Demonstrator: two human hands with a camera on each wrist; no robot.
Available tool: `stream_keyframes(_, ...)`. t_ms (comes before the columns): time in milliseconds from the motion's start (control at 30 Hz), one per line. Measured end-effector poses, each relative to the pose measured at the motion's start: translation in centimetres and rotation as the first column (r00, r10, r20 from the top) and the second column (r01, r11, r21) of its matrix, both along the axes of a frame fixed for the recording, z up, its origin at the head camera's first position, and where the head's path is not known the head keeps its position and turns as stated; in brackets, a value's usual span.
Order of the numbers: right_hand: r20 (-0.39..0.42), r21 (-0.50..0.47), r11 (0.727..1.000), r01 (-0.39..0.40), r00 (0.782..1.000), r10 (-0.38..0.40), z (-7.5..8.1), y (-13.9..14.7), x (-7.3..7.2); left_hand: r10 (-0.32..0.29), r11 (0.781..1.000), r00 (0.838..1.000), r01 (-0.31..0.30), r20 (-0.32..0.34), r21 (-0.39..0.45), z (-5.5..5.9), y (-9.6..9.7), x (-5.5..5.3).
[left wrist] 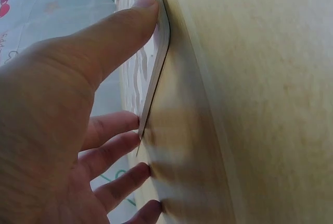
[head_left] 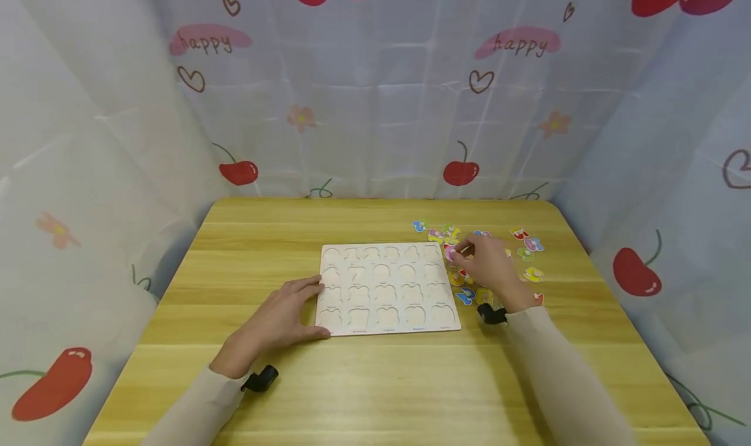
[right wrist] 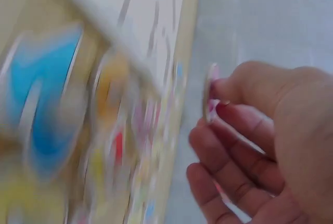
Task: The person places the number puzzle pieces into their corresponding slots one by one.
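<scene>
A pale wooden puzzle board (head_left: pixel 387 289) with rows of shaped recesses lies on the table. My left hand (head_left: pixel 281 319) rests at its left edge, thumb on the near corner and fingers spread along the side. Over the board's right edge, my right hand (head_left: pixel 489 263) pinches a small pink puzzle piece (head_left: pixel 450 253) by its knob between thumb and fingers. That pink puzzle piece (right wrist: pixel 212 94) appears nearly edge-on in the right wrist view, lifted off the table. A blue puzzle piece (head_left: pixel 465 295) lies beneath the right hand, close to the board.
Several colourful puzzle pieces are scattered right of the board, among them a yellow piece (head_left: pixel 533 274) and a green piece (head_left: pixel 525 255). The wooden table (head_left: pixel 246 237) is enclosed by white curtains (head_left: pixel 375 139) printed with cherries. Black wrist cameras sit on both sleeves.
</scene>
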State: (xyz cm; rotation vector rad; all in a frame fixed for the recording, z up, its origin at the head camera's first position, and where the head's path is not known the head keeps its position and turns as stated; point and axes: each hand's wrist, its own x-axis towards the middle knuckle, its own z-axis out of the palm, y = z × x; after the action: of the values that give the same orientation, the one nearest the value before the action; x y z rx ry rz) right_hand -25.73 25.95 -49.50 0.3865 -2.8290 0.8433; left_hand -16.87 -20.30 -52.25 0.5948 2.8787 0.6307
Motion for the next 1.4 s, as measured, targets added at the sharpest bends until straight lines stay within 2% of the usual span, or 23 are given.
stream_keyframes(133,0.005,-0.067,0.994,-0.090,0.996,0.091,-0.3,-4.0,-0.9,-0.006,1.000,1.000,0.006,0.012,0.003,0.0,-0.1,-0.1)
stream_keyframes(300,0.045,-0.127,0.973,-0.194,0.978,0.201,-0.8,-8.9,-2.3,-0.012,1.000,1.000,0.012,0.024,0.007,0.2,0.0,0.1)
stream_keyframes(467,0.079,-0.128,0.951,-0.280,0.953,0.291,-1.3,-13.6,-3.5,-0.003,1.000,0.999,0.003,0.033,0.008,0.3,0.0,0.3)
stream_keyframes(767,0.089,-0.052,0.935,-0.350,0.931,0.353,-2.4,-20.9,-5.0,-0.013,1.000,1.000,0.013,0.018,0.002,0.5,0.1,0.2)
stream_keyframes(1000,0.121,-0.025,0.946,-0.323,0.939,0.323,-2.5,-23.5,-5.6,-0.032,0.999,0.999,0.032,0.012,-0.020,0.7,0.2,-0.1)
stream_keyframes(1400,0.143,-0.003,0.954,-0.300,0.944,0.297,-2.5,-25.1,-5.4,-0.036,0.999,0.999,0.036,0.008,-0.033,0.8,0.4,-0.1)
